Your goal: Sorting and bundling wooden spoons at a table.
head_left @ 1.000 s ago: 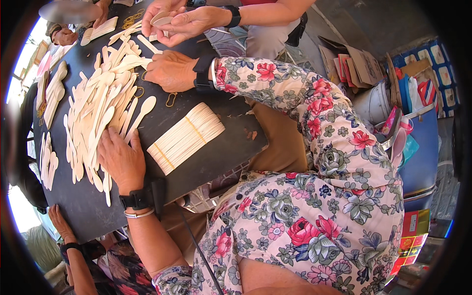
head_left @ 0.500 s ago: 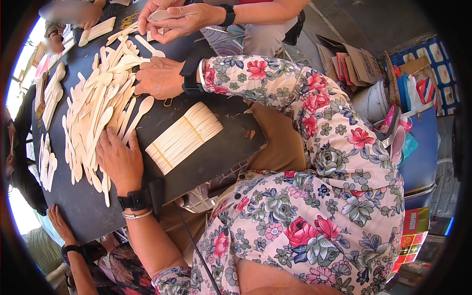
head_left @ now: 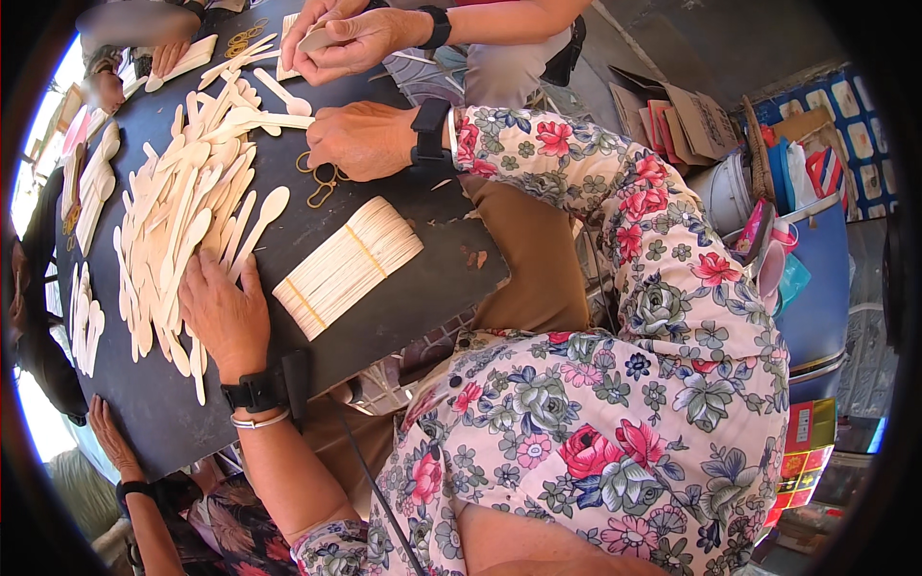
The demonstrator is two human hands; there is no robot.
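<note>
A large heap of pale wooden spoons [head_left: 178,221] covers the left middle of the dark table. My left hand [head_left: 226,312] lies on the heap's near right edge, fingers apart, touching the spoons. Beyond the heap, my right hand [head_left: 360,142] has its fingers closed at the handle end of a wooden spoon [head_left: 274,120] that points left over the heap. Several loose rubber bands [head_left: 324,182] lie on the table just below that hand. A neat bundle of wooden spoons [head_left: 348,269], bound with two yellow rubber bands, lies to the right of my left hand.
Across the dark table [head_left: 384,331], a co-worker's hands [head_left: 351,43] hold a wooden spoon. Smaller spoon stacks [head_left: 96,187] lie along the left side. Another person's hand [head_left: 113,442] rests on the near left edge. A bucket [head_left: 720,197] and cardboard [head_left: 687,120] stand at right.
My right hand has moved right, away from the heap, with a spoon's handle at its fingers. Rubber bands now show below it. My left hand stays on the heap.
</note>
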